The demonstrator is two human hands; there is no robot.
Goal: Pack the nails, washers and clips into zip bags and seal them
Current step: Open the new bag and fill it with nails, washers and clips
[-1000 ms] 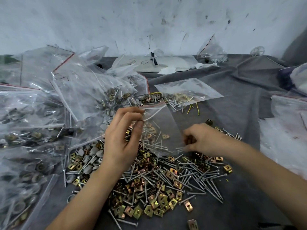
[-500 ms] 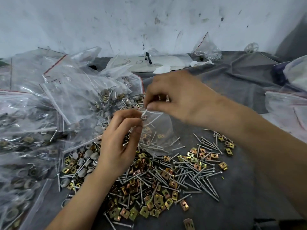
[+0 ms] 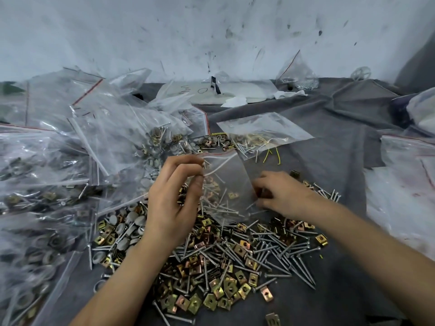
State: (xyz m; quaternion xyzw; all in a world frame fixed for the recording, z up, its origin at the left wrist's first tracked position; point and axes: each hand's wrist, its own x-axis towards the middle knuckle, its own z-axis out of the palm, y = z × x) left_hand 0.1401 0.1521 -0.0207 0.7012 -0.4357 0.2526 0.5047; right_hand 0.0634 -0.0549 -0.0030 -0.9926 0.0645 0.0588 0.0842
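Note:
My left hand (image 3: 173, 196) pinches the open mouth of a small clear zip bag (image 3: 226, 184) with a red line along its top, holding it up over the pile. Several nails and a brass clip lie inside the bag. My right hand (image 3: 280, 196) is down on the right side of the pile, its fingers curled around nails at the bag's lower edge. A loose heap of nails (image 3: 277, 252), brass clips (image 3: 219, 295) and grey washers (image 3: 134, 222) covers the grey cloth (image 3: 341, 290) below both hands.
Many filled zip bags (image 3: 58, 172) pile up on the left. A bag with screws and yellow wire (image 3: 263, 135) lies behind the hands. More bags (image 3: 404, 189) sit at the right edge. White paper (image 3: 235, 92) and a wall stand at the back.
My right hand has dropped from the bag's mouth down to the right side of the nail pile. My left hand still holds the bag open.

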